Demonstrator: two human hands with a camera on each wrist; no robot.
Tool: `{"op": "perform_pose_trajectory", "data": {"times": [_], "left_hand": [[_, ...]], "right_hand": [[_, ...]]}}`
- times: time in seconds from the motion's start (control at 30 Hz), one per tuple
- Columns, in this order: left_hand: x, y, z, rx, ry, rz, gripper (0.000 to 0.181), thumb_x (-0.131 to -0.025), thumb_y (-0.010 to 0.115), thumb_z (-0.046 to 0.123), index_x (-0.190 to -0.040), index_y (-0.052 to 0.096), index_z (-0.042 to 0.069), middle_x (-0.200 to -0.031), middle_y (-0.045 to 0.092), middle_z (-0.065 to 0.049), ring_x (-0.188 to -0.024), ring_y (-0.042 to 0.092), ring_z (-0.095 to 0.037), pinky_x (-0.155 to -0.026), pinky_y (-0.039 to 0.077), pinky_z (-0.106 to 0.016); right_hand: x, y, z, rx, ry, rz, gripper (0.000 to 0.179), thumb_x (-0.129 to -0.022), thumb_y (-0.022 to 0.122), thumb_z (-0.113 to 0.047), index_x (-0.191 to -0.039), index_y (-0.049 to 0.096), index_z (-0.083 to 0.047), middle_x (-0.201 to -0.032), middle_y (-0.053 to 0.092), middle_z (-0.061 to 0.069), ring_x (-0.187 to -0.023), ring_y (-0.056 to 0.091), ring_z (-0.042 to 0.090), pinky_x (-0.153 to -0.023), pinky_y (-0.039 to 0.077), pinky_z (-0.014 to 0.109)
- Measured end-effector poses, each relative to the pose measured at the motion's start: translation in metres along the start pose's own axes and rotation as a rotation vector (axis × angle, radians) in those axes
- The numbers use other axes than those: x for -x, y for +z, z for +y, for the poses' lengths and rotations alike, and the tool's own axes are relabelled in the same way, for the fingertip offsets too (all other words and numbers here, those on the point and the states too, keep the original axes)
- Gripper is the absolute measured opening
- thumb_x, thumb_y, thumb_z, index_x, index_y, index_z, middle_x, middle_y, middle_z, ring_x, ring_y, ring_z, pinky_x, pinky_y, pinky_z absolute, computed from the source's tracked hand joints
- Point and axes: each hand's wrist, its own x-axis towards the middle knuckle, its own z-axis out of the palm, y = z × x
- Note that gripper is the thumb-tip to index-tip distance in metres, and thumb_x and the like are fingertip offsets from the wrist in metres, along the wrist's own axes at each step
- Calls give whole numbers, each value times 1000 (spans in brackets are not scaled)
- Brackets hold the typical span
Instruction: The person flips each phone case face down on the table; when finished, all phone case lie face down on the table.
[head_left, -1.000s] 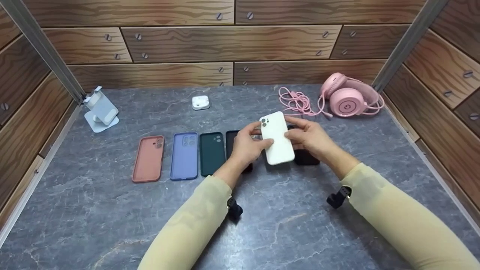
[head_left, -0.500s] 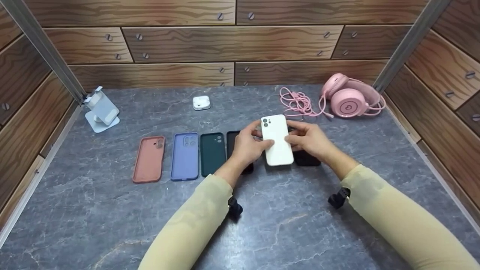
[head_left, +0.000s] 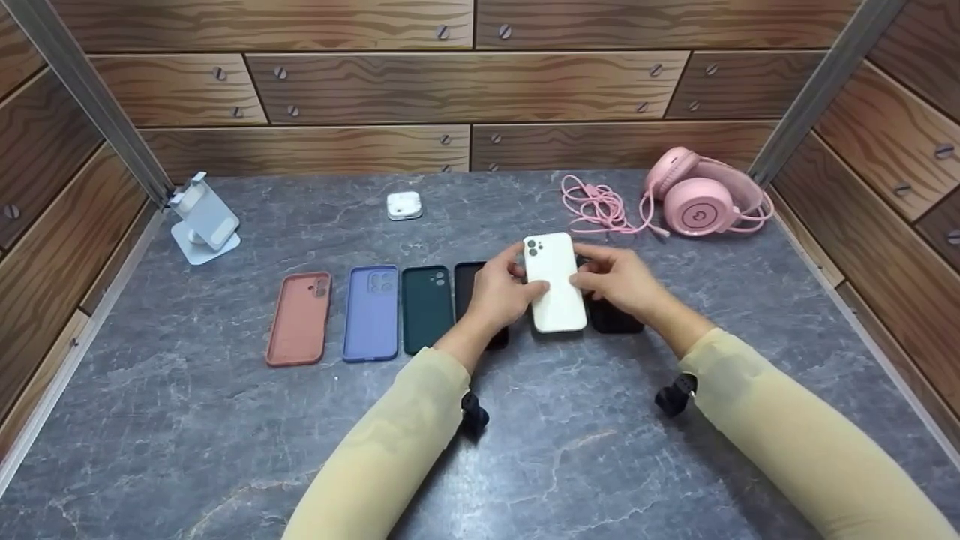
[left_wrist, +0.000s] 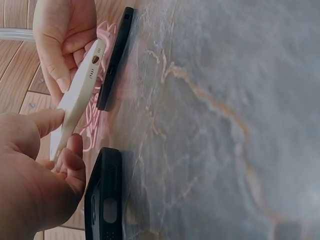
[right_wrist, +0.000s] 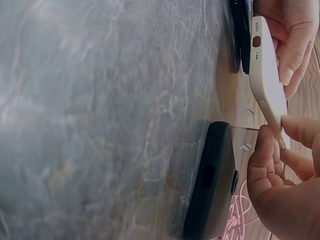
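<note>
A white phone case (head_left: 559, 306) is pinched between both hands, back side up, its camera openings at the far left corner. My left hand (head_left: 496, 291) grips its left edge, thumb on the back and fingers at the side and beneath. On the opposite edge my right hand (head_left: 624, 279) holds it the same way. The wrist views show the case's bottom end, with a port opening and small holes, raised at a tilt over the table. Partly covered by my left hand is a black phone case (head_left: 466, 279); another black case (head_left: 616, 318) lies under my right hand.
Left of the hands lie a dark green case (head_left: 427, 311), a blue case (head_left: 370, 315) and a pink case (head_left: 298, 321) in a row. Farther back are a light blue stand (head_left: 208, 219), a small white earphone box (head_left: 404, 205) and pink headphones (head_left: 701, 204) with a coiled cable (head_left: 598, 206).
The white phone case has come down slightly and toward me, and its tilt has straightened. Both hands have kept hold of it; the other cases stay put.
</note>
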Motion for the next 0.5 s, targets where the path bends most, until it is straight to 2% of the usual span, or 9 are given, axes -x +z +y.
{"op": "perform_pose_trajectory", "data": {"times": [0.3,0.5], "left_hand": [[-4,6,-3,-72,12,23,72,-93,82,11,-158,50,10,-101,60,-3,-87,56,-15,-76,49,-27],[-5,6,-2,-99,12,14,74,-94,82,11,-160,49,10,-103,62,-5,-89,57,-16,-80,50,-29]], "right_hand": [[-2,3,5,26,0,-7,64,-94,75,1,-152,51,7,-92,67,8,-72,58,8,-60,51,21],[-4,2,8,73,-16,16,66,-93,76,2,-153,51,5,-90,67,8,-71,60,9,-60,51,20]]}}
